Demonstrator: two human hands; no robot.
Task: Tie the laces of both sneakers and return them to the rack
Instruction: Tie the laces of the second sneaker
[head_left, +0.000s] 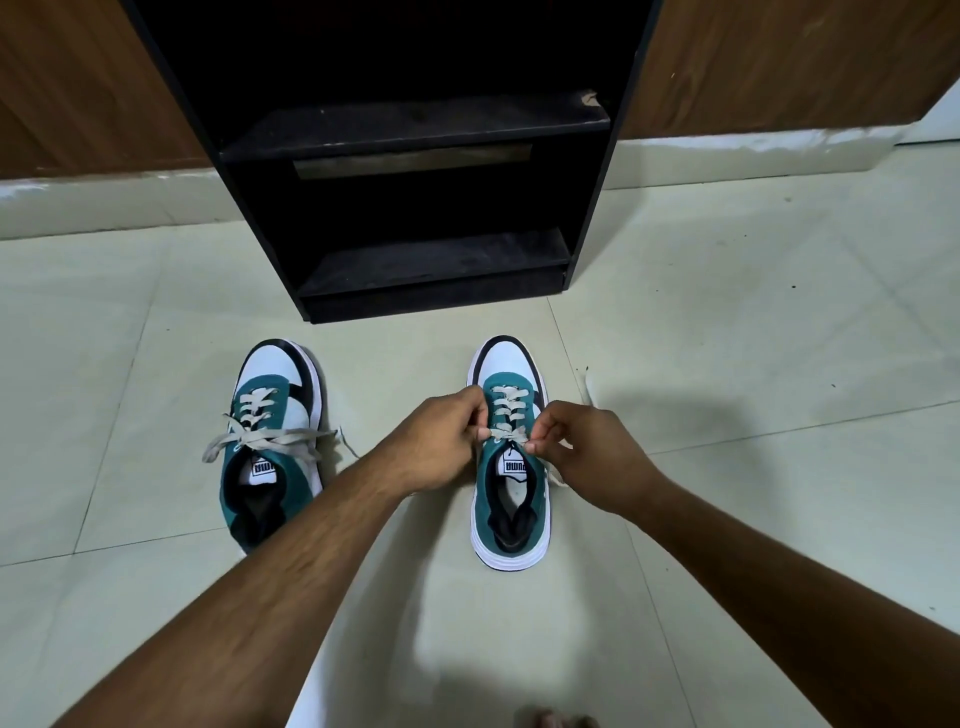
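Two teal, white and black sneakers stand on the tiled floor, toes toward the rack. The left sneaker (272, 441) has loose beige laces spread out to both sides. Over the right sneaker (510, 467), my left hand (439, 439) pinches a lace end at the left of the top eyelets. My right hand (582, 447) pinches the other lace end at the right of the tongue. A loose lace end trails on the floor to the right of that shoe. The black rack (431, 260) stands just beyond both sneakers.
The rack has two dusty shelves, both bare. Brown wooden panels (779, 57) and a pale skirting run along the wall on both sides of it. Pale floor tiles (727, 338) surround the shoes. Toes show at the bottom edge.
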